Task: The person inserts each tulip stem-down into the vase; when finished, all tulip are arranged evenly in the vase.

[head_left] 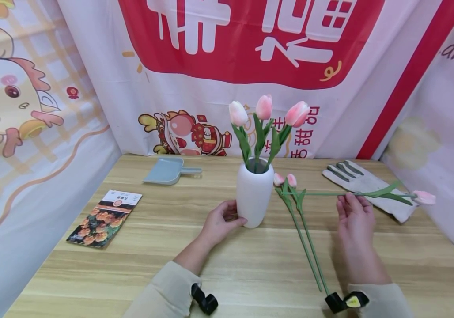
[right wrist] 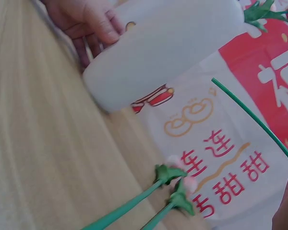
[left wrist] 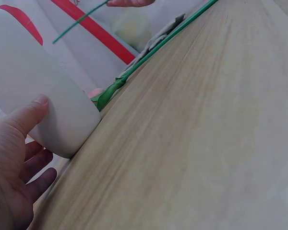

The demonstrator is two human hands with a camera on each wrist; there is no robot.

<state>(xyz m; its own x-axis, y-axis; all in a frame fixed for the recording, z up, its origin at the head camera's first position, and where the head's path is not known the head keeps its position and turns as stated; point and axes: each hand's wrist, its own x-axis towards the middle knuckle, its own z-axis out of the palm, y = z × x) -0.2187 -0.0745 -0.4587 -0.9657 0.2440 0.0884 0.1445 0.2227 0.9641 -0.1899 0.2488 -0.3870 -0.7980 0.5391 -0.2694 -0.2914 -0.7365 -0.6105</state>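
Observation:
A white vase point(head_left: 254, 196) stands upright on the table, holding three artificial tulips point(head_left: 264, 108) with pale pink and white heads. My left hand point(head_left: 221, 223) holds the vase low on its left side; in the left wrist view the thumb point(left wrist: 31, 115) lies against its wall. My right hand point(head_left: 356, 221) pinches the green stem of another pink tulip point(head_left: 386, 193), held level above the table. Its bare stem end points left toward the vase, and its head points right. Two more tulips point(head_left: 304, 229) lie between the vase and my right hand, heads toward the back.
White work gloves point(head_left: 374, 187) lie at the back right, partly beneath the held tulip. A grey-blue dustpan point(head_left: 167, 171) lies at the back left, with a flower seed packet point(head_left: 105, 218) nearer me. Printed cloth point(head_left: 195, 97) hangs behind the table's back edge and at both sides.

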